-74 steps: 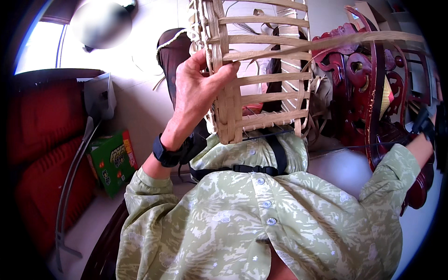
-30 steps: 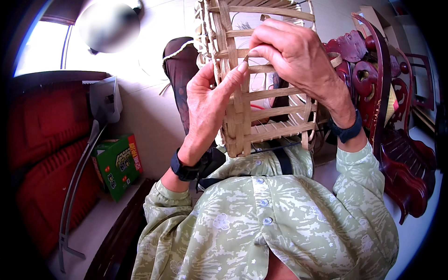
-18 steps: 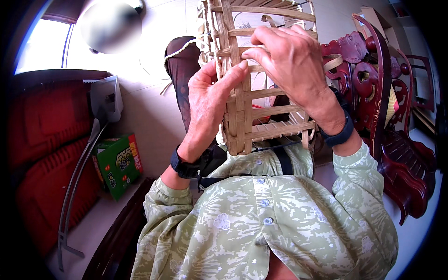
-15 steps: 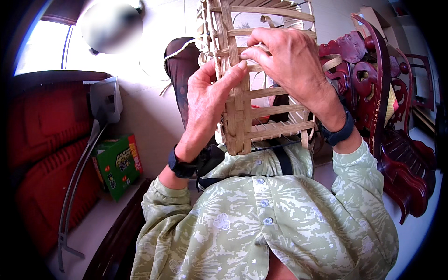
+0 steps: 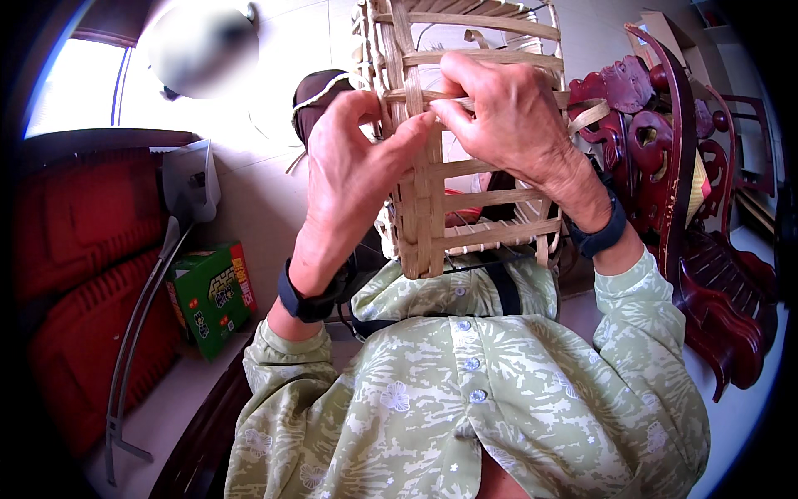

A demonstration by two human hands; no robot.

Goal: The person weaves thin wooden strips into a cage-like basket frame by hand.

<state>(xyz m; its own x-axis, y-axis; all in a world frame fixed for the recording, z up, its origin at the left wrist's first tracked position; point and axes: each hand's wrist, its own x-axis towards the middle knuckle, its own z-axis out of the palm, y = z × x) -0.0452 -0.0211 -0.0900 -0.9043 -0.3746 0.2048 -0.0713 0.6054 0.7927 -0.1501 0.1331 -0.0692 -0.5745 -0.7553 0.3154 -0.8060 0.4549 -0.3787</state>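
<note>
A half-woven basket (image 5: 428, 224) of flat tan strips on a thin dark wire frame stands in front of my body. My right hand (image 5: 511, 116) is closed, pinching a flat strip (image 5: 457, 105) between thumb and forefinger beside the upright woven band. From the same row, a loose strip end (image 5: 590, 115) curls out past the basket's right edge. My left hand (image 5: 353, 170) straddles the basket's left edge, its thumb tip pressed at the band near my right thumb. The left fingers bend round that edge and are partly hidden. A thin pale cord (image 5: 320, 93) hangs off the left side.
Carved dark red wooden furniture (image 5: 690, 208) stands to the right. On the left are a red ribbed seat (image 5: 91, 224), a green box (image 5: 212, 295) and a grey metal stand (image 5: 133, 349). A round pale object (image 5: 199, 50) is at the far left.
My left hand has shifted left and up, its fingers lifting along the basket's edge while the thumb stays near the band. My right hand has moved slightly downward with the strip.
</note>
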